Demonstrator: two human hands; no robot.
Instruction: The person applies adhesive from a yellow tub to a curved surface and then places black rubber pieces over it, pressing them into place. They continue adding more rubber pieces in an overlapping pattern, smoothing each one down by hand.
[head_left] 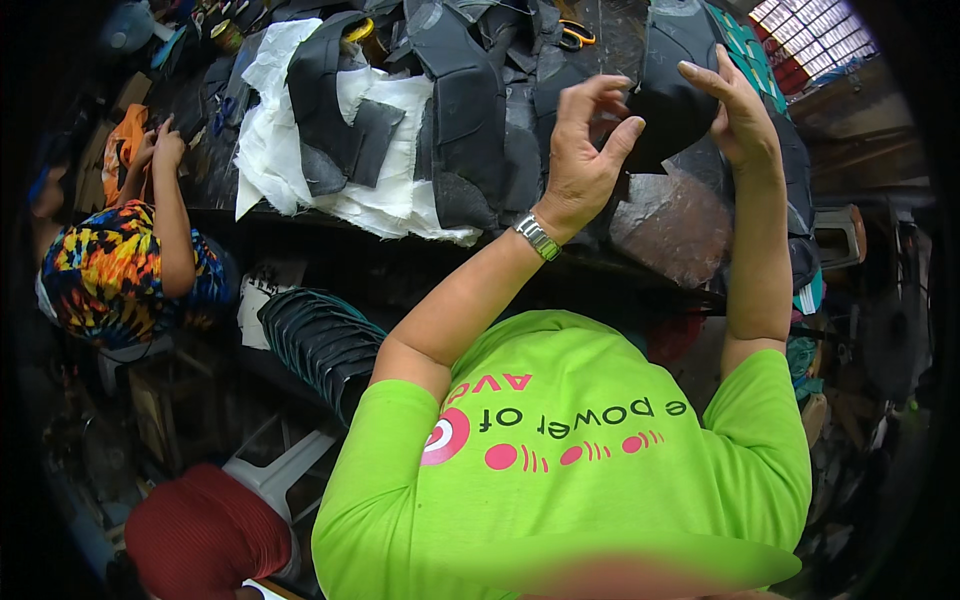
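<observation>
Dim cluttered workshop; dark worktable [300,225]; white plastic stool [275,470]; bright barred window [815,35] upper right.

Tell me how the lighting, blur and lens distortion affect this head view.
Head view: fisheye bends the workbench edge; corners vignette to black; bright glare at the roof grille; both hands' grip, left hand, right hand, on the black piece is sharp; lower edge blurred.

No packages, signs or screens visible. Only printed marking: the pink and dark lettering with round pink logo [445,436] across the front of the lime-green shirt [600,520], bottom centre, upside down in this view. Nothing label-like on the workbench [300,215] clutter.
</observation>
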